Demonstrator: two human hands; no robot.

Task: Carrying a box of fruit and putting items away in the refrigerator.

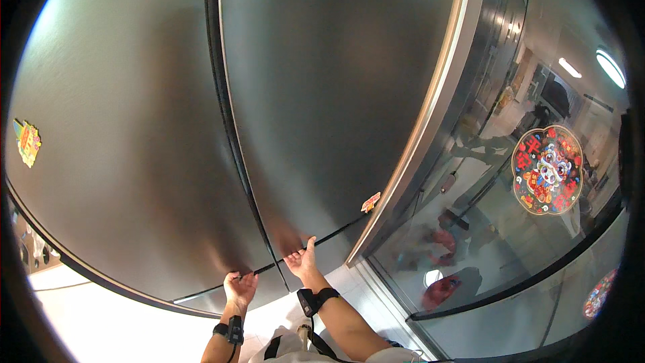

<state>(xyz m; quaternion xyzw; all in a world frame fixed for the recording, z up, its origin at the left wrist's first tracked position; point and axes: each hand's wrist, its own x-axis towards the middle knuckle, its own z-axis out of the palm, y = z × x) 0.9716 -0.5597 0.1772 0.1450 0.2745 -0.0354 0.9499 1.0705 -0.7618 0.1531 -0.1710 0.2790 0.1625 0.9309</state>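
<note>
Two tall grey refrigerator doors stand in front of me, the left door [116, 111] and the right door [332, 85], with a dark upright seam between them. Palm up, my left hand [241, 290] has its fingers hooked at the left door's bottom edge. My right hand [302, 262] does the same under the right door, near the seam, its thumb pointing up. The fingertips of both hands are partly hidden at the dark gap below the doors. Lower grey panels [330, 252] show under that gap. Both doors look closed.
A light door-frame strip [433, 96] borders the refrigerator on the right. Beyond it is a reflective glass panel [484, 262] with a round festive sticker [548, 170]. Small stickers mark the left door [27, 143] and the right door [371, 202]. White floor tiles [342, 282] show below.
</note>
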